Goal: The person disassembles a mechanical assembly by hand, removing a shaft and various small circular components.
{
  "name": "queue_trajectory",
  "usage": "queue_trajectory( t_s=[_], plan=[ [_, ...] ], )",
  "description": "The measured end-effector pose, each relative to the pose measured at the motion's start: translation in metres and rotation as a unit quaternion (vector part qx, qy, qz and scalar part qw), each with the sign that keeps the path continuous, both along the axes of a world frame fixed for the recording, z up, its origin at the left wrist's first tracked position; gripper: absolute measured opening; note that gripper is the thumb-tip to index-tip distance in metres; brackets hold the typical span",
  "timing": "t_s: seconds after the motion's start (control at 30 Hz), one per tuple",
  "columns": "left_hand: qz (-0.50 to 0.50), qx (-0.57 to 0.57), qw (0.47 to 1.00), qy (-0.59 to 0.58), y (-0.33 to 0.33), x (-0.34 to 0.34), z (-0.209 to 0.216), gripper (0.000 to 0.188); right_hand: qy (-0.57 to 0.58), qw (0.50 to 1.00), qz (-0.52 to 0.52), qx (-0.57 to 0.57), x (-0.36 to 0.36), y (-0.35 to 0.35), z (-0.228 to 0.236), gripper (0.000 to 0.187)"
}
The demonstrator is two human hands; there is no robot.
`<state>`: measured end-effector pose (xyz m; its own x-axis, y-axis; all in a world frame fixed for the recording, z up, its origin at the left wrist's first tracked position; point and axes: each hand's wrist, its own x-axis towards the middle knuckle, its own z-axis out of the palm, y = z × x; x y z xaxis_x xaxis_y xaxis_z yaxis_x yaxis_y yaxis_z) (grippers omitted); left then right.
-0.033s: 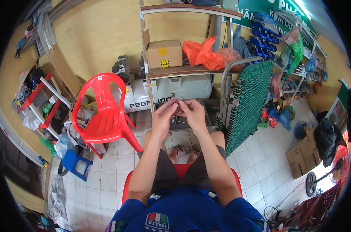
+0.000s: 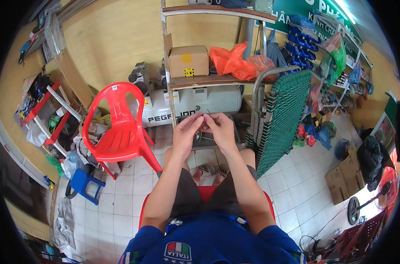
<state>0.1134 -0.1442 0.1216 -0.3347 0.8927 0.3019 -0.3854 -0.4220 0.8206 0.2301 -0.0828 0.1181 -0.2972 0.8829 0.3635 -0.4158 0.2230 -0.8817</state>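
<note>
Both hands meet in front of me above a dark grey tray (image 2: 230, 143) on the floor. My left hand (image 2: 188, 130) is closed, its thumb and fingertips pinched together. Against it, my right hand (image 2: 220, 128) pinches in the same way, the fingertips of the two almost touching. Whatever lies between them is too small and too covered by the fingers to name. Thin metal parts (image 2: 205, 137) show in the tray below and between my wrists, partly hidden by the hands.
A red plastic chair (image 2: 116, 136) and a low blue stool (image 2: 86, 187) stand at left. A green woven folding bed (image 2: 286, 119) leans upright at right. Beyond the tray are a white air compressor tank (image 2: 213, 100) and a shelf with a cardboard box (image 2: 189, 61). More cartons (image 2: 346, 178) sit far right.
The hands keep nearly the same place and pinch. A thin tip that stuck up above the fingertips earlier no longer shows. The view has shifted very slightly.
</note>
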Motion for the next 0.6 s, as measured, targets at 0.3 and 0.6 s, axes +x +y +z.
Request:
queue_trajectory(
  t_s=[0.3, 0.6],
  plan=[
    [0.002, -0.01, 0.997, 0.075, -0.053, -0.01, 0.021, 0.036, -0.053, 0.998, 0.03, 0.017, 0.012, -0.054, 0.023, 0.025],
    [0.043, -0.105, 0.973, 0.202, -0.09, 0.004, 0.014, 0.031, -0.103, 0.993, 0.051, 0.012, 0.031, -0.082, 0.014, 0.022]
  ],
)
